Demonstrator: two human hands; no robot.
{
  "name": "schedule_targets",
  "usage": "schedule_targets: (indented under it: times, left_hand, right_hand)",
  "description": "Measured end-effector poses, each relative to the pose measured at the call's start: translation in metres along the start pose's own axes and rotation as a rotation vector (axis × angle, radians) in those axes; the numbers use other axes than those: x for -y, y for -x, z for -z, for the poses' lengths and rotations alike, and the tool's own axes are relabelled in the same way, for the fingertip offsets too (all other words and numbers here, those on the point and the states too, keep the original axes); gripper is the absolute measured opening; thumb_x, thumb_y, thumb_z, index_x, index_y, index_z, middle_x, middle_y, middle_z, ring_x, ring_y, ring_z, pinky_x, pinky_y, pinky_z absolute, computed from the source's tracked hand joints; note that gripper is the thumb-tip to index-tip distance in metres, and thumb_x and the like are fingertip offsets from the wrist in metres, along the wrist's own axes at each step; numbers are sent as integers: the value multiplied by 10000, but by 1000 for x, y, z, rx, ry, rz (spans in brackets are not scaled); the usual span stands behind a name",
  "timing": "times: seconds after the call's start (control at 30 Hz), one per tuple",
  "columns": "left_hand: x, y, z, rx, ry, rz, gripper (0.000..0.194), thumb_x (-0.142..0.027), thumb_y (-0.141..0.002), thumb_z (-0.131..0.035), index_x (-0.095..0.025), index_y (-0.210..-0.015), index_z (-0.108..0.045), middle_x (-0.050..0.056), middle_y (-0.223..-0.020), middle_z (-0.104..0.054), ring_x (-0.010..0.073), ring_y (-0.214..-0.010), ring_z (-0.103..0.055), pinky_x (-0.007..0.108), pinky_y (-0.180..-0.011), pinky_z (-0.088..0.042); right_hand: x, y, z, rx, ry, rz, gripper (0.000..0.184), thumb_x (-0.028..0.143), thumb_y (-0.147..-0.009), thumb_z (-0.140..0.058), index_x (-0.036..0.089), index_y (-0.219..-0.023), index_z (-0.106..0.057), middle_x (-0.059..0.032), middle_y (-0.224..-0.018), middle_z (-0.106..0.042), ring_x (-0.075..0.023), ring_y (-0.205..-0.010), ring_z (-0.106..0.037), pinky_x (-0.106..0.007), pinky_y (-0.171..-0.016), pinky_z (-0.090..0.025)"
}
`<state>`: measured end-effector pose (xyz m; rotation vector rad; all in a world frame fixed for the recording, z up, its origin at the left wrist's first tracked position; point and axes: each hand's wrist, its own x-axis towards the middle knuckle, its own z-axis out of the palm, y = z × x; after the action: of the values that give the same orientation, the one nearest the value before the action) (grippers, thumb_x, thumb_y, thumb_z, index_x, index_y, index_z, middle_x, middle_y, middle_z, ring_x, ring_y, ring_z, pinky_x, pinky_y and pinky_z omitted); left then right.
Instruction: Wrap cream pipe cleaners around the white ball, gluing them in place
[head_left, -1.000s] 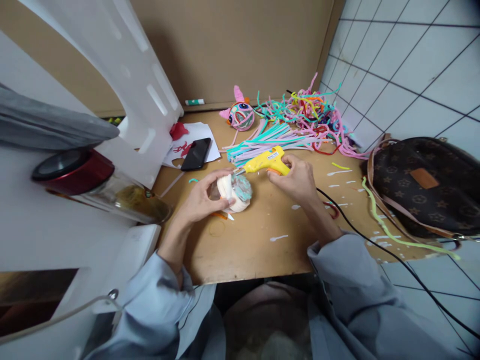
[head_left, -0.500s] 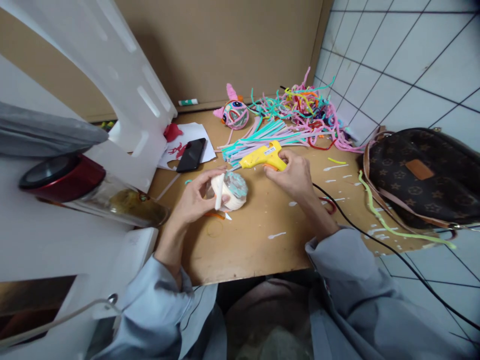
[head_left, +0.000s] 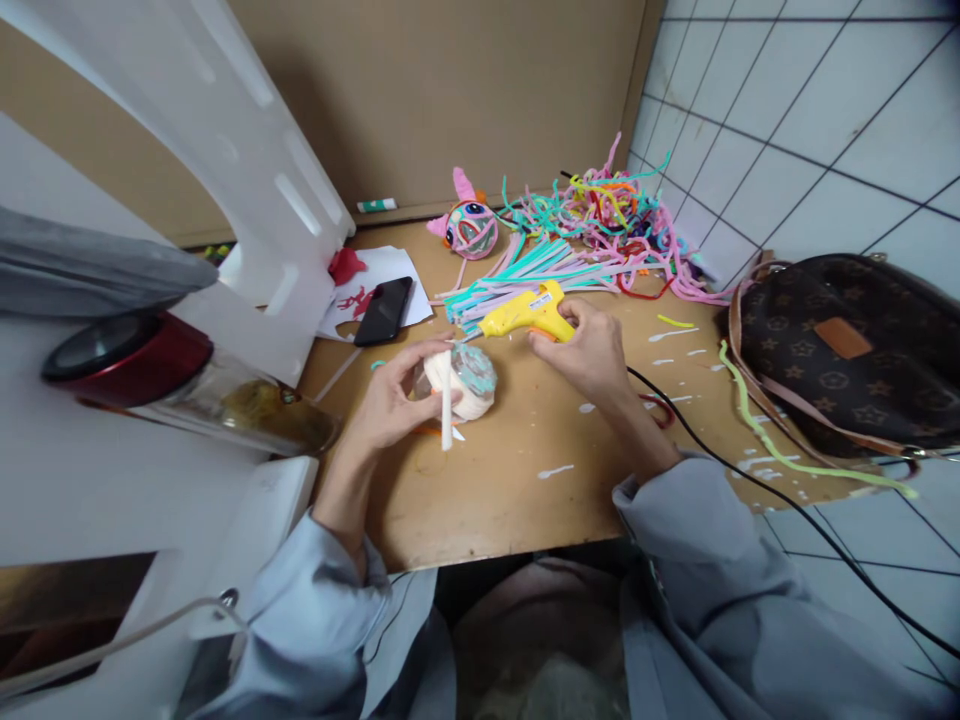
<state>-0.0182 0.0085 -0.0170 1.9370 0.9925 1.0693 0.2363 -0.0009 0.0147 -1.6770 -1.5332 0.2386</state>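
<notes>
At a brown work table [head_left: 487, 510] streaked with white marks, a person in grey-blue sleeves works on a small round craft piece [head_left: 472, 400], cream around the side and clear and mint-coloured on top, just above the near middle of the tabletop. The left hand [head_left: 397, 400] has thumb and fingers clamped on the piece's left side, where a pale strip [head_left: 447, 410] hangs down in front with its lower end free. The right hand [head_left: 592, 350] has its fingers wrapped around the handle of a yellow glue gun [head_left: 525, 311] — the metal nozzle [head_left: 471, 335] points at the top edge of the piece, though whether it touches cannot be told, nor whether the trigger is squeezed. Good work here would seem to call for a firm, unmoving left grip, fingertips kept clear of the hot tip, and a thin, even line of glue laid close to the edge, with the loose strip held out of its way. Writing is scarce: a white label [head_left: 540, 300] on the gun carries dark print too small to read — as does the green band on a white tube [head_left: 377, 205] by the back wall. The brown handbag [head_left: 885, 360] at right repeats star and flower motifs around a plain tan patch [head_left: 843, 338], with no legible brand name.
</notes>
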Motion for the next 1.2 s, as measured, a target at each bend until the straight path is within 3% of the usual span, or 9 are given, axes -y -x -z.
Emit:
schedule_targets:
  times: [0.33, 0.6, 0.73, 1.2]
  left_hand:
    - [-7, 2, 1, 22, -51, 17, 566, -478, -713, -796, -200, -1186, -655, 157, -1392, -620, 335, -1336, -551, 484, -1140, -418]
    - [-5, 0, 6, 38, -152, -118, 494, -465, -764, -771, -223, -1180, -661, 143, -1415, -568, 307, -1349, -518, 460, -1121, -422]
    - [-5, -1, 7, 47, -166, -113, 502, -487, -768, -760, -227, -1185, -662, 137, -1365, -592, 294, -1298, -553, 452, -1106, -439]
    - [-6, 0, 9, 62, -136, -145, 507, -400, -765, -771, -200, -1220, -674, 155, -1363, -633, 309, -1290, -586, 454, -1118, -442]
  right_hand:
    - [-4, -1, -5, 0, -15, 4, 245, 409, -660, -649, 196, -779, -632, -15, -700, -648, -172, -623, -552, -292, -604, -386]
    - [-3, 0, -3, -9, -1, 20, 253, 420, -654, -651, 201, -775, -617, -11, -693, -624, -171, -637, -526, -296, -626, -387]
    - [-4, -1, -3, -7, 17, 25, 245, 420, -655, -646, 205, -769, -616, -9, -690, -616, -182, -641, -538, -306, -634, -407]
    - [-16, -3, -16, -71, 43, -77, 278, 445, -667, -636, 207, -810, -630, -13, -695, -624, -195, -637, -537, -317, -645, -417]
